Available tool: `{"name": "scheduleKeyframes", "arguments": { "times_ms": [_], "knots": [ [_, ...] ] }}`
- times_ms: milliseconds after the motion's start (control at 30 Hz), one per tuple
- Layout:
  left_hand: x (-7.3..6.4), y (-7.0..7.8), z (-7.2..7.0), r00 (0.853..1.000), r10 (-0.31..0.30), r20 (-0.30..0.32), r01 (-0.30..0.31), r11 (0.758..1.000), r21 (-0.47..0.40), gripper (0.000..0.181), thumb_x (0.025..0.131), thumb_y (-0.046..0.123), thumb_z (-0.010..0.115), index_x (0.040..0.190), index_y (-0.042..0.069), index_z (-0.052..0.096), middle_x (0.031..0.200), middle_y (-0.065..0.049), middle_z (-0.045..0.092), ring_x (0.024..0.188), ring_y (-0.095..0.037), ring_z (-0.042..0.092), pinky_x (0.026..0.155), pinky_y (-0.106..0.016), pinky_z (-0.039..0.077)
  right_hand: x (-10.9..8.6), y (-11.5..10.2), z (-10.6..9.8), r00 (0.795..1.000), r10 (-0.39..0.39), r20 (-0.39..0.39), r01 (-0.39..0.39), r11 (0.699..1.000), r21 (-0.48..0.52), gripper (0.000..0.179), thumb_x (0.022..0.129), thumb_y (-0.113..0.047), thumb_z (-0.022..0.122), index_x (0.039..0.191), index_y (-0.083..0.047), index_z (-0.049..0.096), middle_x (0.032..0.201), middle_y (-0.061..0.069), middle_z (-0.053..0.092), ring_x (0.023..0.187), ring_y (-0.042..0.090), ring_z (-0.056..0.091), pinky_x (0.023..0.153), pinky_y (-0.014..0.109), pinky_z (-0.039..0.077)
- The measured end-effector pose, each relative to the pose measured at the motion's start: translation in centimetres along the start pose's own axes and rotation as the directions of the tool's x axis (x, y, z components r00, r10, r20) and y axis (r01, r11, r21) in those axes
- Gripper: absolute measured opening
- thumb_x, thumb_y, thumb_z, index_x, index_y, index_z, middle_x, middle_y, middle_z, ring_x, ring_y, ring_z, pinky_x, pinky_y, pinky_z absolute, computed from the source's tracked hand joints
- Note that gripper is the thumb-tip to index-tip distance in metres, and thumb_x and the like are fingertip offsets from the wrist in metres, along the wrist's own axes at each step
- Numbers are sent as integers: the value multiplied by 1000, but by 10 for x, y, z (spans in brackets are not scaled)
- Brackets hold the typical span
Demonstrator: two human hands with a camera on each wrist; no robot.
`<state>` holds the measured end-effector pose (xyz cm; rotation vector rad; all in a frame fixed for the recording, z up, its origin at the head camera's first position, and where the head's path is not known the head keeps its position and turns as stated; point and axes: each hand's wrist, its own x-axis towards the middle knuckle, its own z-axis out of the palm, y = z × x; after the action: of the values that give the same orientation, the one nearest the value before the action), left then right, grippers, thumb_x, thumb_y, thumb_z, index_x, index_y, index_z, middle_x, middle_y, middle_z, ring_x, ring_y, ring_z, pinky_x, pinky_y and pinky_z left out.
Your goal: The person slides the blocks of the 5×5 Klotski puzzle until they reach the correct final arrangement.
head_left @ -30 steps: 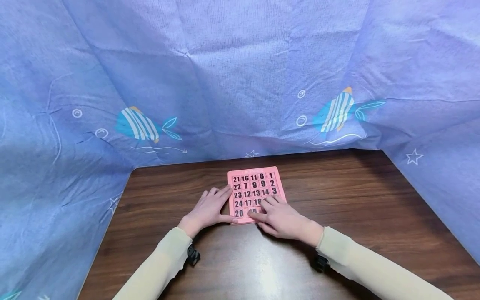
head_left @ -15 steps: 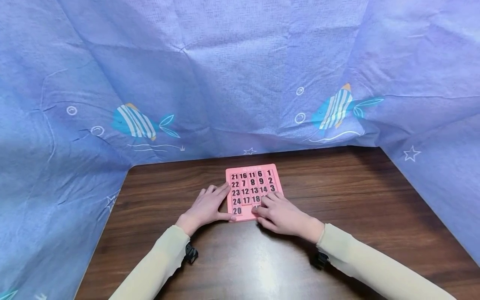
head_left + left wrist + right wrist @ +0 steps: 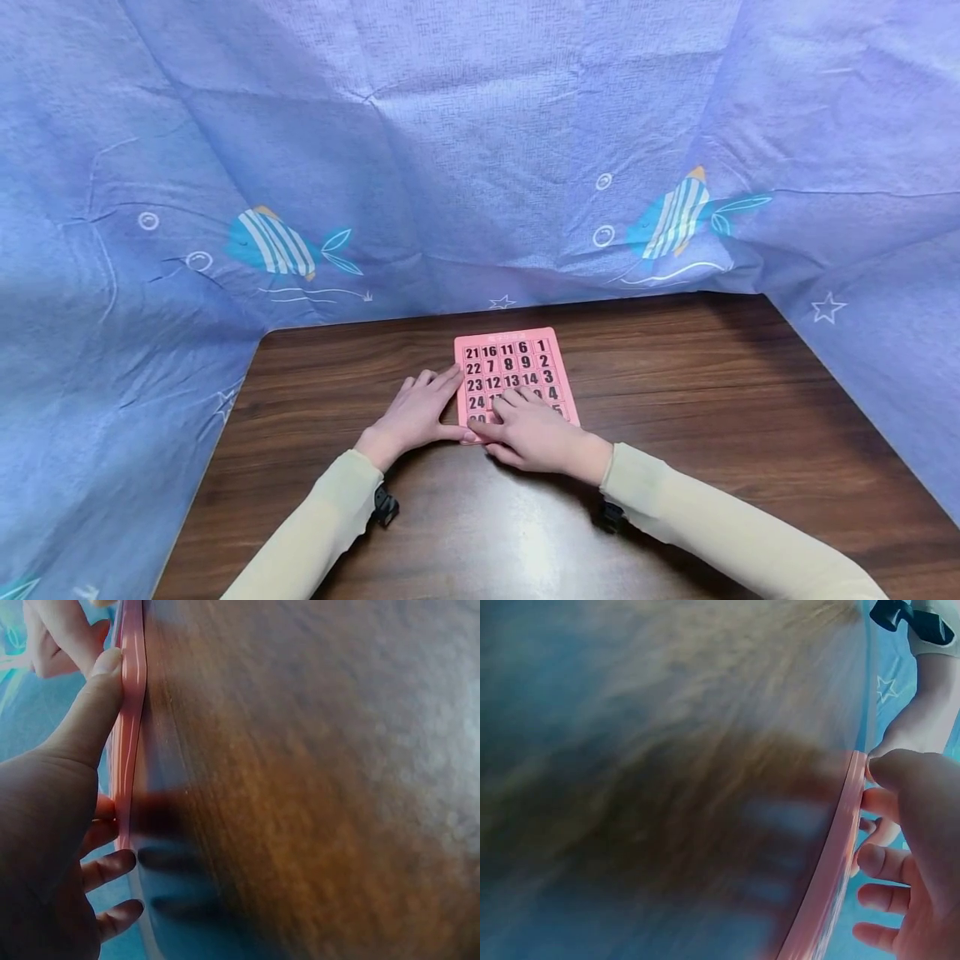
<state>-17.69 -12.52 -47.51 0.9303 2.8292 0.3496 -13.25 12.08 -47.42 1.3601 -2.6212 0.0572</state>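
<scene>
A pink number slide puzzle (image 3: pixel 465 340) with black-numbered tiles lies flat on the table. My left hand (image 3: pixel 411 418) rests at its left side, thumb on the near left corner and fingertips along the left edge. In the left wrist view its fingers are spread and fairly straight beside the pink edge (image 3: pixel 133 682). My right hand (image 3: pixel 538 437) lies over the lower rows, a finger touching at the partly covered 20 tile (image 3: pixel 477 418). Several bottom tiles are hidden under it. The right wrist view shows its loosely bent fingers above the puzzle's near edge (image 3: pixel 823 889).
The dark wood-grain table (image 3: pixel 675 375) extends on both sides of the puzzle. A blue fish-print cloth (image 3: pixel 480 183) hangs behind and beside it. Both wrists wear small black devices, such as the left one (image 3: pixel 386 506).
Earlier, the 15 tile slid a little right under the right hand's finger. Since then, the right hand has moved left along the bottom row to the 20 tile. The left hand stays put.
</scene>
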Motion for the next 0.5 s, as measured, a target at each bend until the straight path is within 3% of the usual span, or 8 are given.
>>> {"name": "scheduleKeyframes", "arguments": {
  "times_ms": [300, 500],
  "knots": [
    [-1, -1, 0, 1000, 0, -6, 0, 1000, -10, 107, 82, 69, 75, 162, 7, 38, 168, -10, 34, 135, -33, 46, 105, -54, 39, -18, 10, -3, 999, 13, -37, -14, 1000, -22, 39, 101, -38, 62, 137, -26, 70, 97, -1, 61, 100, 24, 55, 91, 44, 46],
    [-1, -2, 1, 1000, 5, -8, -5, 1000, -7, 107, 82, 69, 76, 162, 7, 38, 168, -10, 34, 133, -33, 46, 102, -51, 40, -17, 12, -1, 999, 7, -39, -7, 1000, -2, 36, 101, -38, 62, 132, -24, 72, 102, 0, 64, 102, 24, 57, 93, 45, 47]
  ]
}}
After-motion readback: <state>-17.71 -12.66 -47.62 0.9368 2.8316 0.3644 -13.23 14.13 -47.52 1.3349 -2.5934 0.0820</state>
